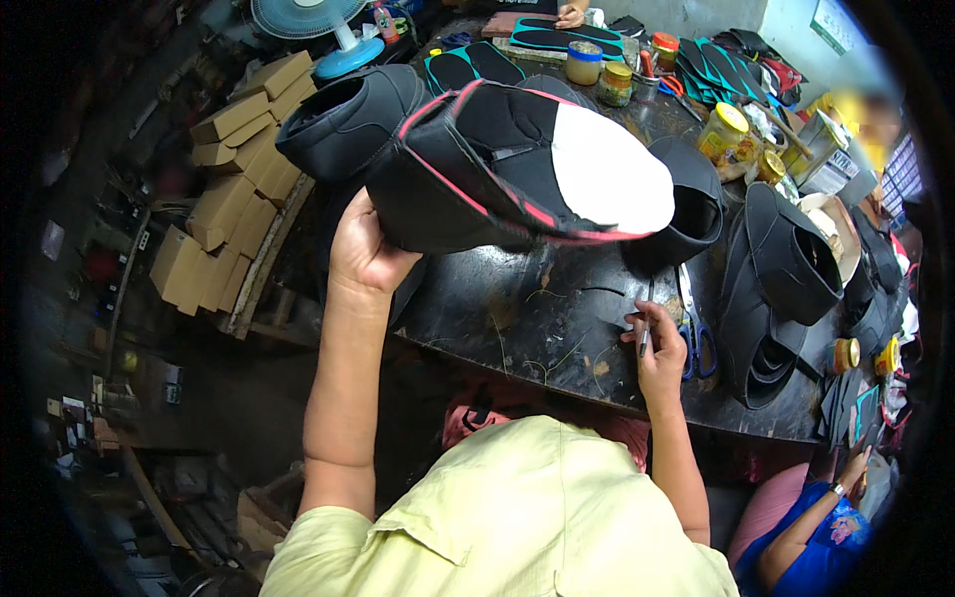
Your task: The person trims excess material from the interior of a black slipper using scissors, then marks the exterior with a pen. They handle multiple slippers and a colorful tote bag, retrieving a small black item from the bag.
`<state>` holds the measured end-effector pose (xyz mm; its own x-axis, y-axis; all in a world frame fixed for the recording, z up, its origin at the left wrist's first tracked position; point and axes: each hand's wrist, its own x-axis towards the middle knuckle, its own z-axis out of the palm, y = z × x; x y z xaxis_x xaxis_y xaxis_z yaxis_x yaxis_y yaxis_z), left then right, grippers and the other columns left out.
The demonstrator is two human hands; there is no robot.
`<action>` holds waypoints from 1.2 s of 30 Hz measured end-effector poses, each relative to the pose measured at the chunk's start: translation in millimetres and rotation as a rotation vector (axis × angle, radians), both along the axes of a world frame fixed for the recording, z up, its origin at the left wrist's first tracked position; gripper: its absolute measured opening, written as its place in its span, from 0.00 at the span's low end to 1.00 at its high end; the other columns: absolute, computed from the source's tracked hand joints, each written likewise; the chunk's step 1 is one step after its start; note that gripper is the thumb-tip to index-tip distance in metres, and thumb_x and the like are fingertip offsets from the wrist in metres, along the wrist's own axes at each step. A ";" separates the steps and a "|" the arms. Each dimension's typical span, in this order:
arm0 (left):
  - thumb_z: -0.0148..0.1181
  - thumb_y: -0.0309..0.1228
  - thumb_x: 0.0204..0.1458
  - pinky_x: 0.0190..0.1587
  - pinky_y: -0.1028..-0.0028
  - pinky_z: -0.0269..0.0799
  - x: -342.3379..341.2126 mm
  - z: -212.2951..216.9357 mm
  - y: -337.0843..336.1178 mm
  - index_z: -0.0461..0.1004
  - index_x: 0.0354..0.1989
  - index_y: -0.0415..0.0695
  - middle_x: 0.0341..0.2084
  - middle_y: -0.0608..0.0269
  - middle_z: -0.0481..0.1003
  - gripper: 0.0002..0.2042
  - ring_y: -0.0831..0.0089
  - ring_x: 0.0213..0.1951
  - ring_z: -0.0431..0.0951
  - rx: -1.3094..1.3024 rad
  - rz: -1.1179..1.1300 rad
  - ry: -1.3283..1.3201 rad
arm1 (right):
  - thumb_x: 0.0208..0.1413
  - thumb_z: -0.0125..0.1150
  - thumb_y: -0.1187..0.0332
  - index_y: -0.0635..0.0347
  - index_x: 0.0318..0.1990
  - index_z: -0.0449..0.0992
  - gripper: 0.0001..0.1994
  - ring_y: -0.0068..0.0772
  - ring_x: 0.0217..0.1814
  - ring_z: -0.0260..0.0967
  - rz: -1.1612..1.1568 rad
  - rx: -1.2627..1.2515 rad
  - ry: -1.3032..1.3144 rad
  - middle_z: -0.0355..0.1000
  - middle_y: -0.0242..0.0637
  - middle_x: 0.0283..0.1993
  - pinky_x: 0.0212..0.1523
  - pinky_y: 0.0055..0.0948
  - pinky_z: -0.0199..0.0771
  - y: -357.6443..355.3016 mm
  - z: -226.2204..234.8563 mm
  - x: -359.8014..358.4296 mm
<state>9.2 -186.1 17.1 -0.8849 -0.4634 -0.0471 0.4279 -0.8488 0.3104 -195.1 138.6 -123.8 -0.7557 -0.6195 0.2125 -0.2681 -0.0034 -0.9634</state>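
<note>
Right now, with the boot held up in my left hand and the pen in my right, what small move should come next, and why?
Probably bring the right hand up to the boot's white sole. The left hand holds the black boot with red trim tilted above the black worktable, sole side showing, while the pen rests low near the blue-handled scissors, apart from the boot.

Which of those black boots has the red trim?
The boot held up in the left hand: the red-trimmed boot has red piping along its seams and a white sole. The other black boots are plain.
</note>
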 end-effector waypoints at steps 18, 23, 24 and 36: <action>0.45 0.33 0.69 0.70 0.51 0.63 -24.6 15.6 27.9 0.74 0.58 0.34 0.60 0.46 0.73 0.18 0.55 0.63 0.73 0.244 0.126 0.070 | 0.66 0.55 0.76 0.63 0.47 0.78 0.07 0.33 0.47 0.71 -0.120 -0.077 0.463 0.73 0.38 0.45 0.50 0.29 0.71 -2.2 23.2 -1.9; 0.46 0.40 0.70 0.71 0.48 0.60 -35.3 34.0 41.4 0.70 0.61 0.36 0.61 0.48 0.73 0.21 0.55 0.64 0.71 0.188 0.378 -0.147 | 0.67 0.56 0.73 0.64 0.54 0.75 0.11 0.14 0.29 0.62 -0.060 -0.051 0.499 0.75 0.32 0.47 0.31 0.18 0.66 -21.0 63.6 -8.0; 0.46 0.41 0.70 0.71 0.48 0.59 -37.0 37.1 43.9 0.69 0.62 0.36 0.61 0.48 0.72 0.22 0.55 0.64 0.71 0.184 0.378 -0.146 | 0.66 0.58 0.72 0.63 0.56 0.75 0.13 0.13 0.28 0.60 -0.038 -0.022 0.442 0.75 0.31 0.46 0.30 0.18 0.64 -22.2 72.7 -7.6; 0.53 0.41 0.67 0.73 0.50 0.57 -40.6 44.3 50.4 0.67 0.65 0.36 0.65 0.48 0.69 0.25 0.55 0.67 0.68 0.166 0.425 -0.194 | 0.60 0.68 0.70 0.68 0.43 0.80 0.10 0.24 0.28 0.59 0.147 -0.027 0.229 0.66 0.35 0.29 0.30 0.28 0.60 -52.9 93.9 -12.5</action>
<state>-31.4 -135.8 61.4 -0.5870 -0.7536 -0.2958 0.6948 -0.6565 0.2937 -207.6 85.7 -29.9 -0.5882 -0.7110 0.3855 -0.4740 -0.0832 -0.8766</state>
